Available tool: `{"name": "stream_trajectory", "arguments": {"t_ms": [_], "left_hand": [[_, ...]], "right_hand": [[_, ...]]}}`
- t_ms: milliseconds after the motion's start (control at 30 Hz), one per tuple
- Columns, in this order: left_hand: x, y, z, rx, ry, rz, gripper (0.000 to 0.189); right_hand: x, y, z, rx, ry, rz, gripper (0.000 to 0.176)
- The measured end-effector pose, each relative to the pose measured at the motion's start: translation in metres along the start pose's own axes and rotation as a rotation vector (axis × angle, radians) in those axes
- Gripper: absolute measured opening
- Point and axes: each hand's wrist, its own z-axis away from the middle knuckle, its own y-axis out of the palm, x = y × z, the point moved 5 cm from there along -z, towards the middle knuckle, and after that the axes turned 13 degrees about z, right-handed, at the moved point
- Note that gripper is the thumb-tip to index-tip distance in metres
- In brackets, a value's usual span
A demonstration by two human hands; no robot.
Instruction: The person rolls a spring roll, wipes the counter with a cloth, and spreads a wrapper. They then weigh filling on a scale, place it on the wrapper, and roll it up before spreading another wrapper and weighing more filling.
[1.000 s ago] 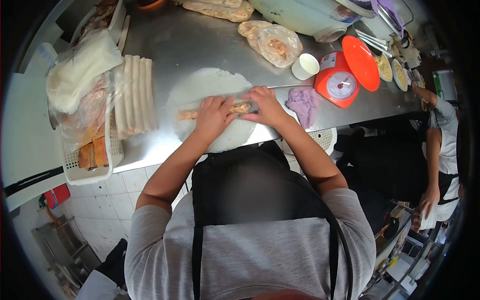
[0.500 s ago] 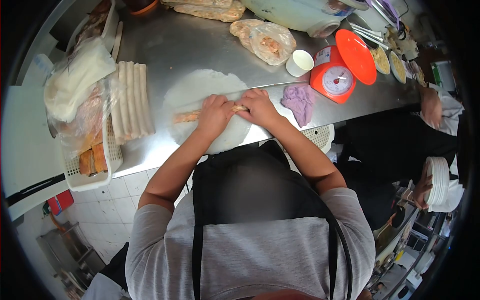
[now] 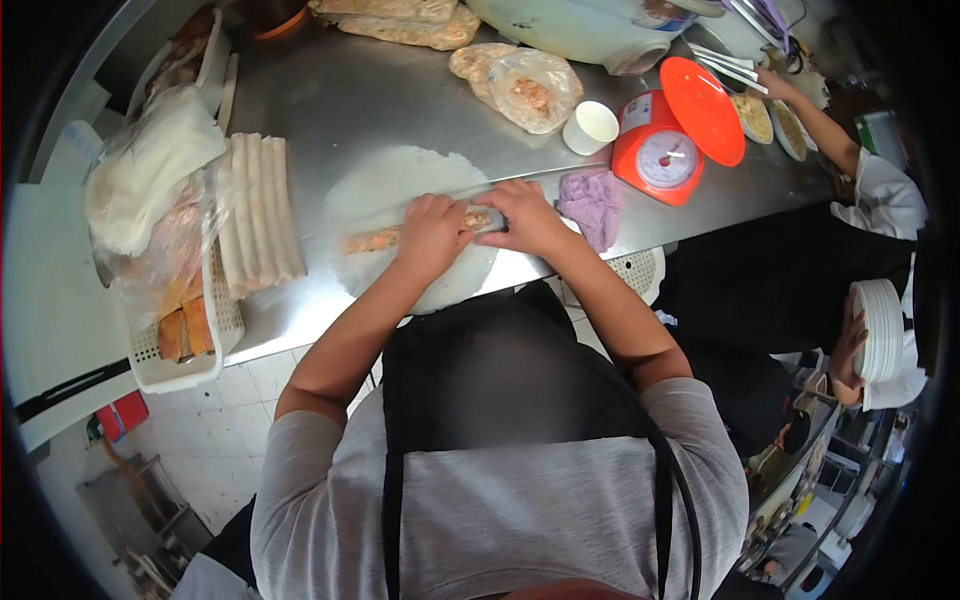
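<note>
Your L hand is palm-down across the middle of the filling strip, fingers curled close together; can't tell if that grip is pinching it or only resting over it. Your R hand is at the strip's 3 o'clock end, grip partly open, thumb & fingers apart in a loose C. A short bit of filling shows btwn the 2 hands; the longer visible bit runs out toward 9 o'clock from your L hand.

The strip lies on the round white wrapper, which is flat on the metal counter right in front of you.

Taking the wrapper as clock ctr, w/ 12 straight away from you: at 9, a row of pale rolls side by side. At 8, a white basket w/ browned pcs in it; a white sheet & clear plastic are heaped at its far end. At 12, long bagged packs; at 1, a knotted bag of filling & a big tub beyond. At 2, a white cup, just beside the red scale w/ its tilted red pan. At 3, a crumpled purple cloth, near your R hand.

Further out, btwn 2 & 4, a co-worker has 1 hand at some utensils & the other on a stack of white plates.
</note>
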Motion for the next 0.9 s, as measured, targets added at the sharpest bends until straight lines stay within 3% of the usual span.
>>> {"name": "stream_trajectory", "arguments": {"t_ms": [300,667,900], "left_hand": [[0.013,-0.023,0.017,0.012,-0.032,-0.057,0.025],[0.041,-0.060,0.046,-0.019,-0.060,-0.092,0.025],[0.036,-0.059,0.045,-0.088,-0.011,0.017,0.027]], "right_hand": [[0.005,0.009,-0.002,0.007,-0.011,0.022,0.018],[0.012,0.002,-0.008,0.079,0.006,0.065,0.034],[0.063,0.027,-0.033,0.006,-0.176,0.059,0.032]]}}
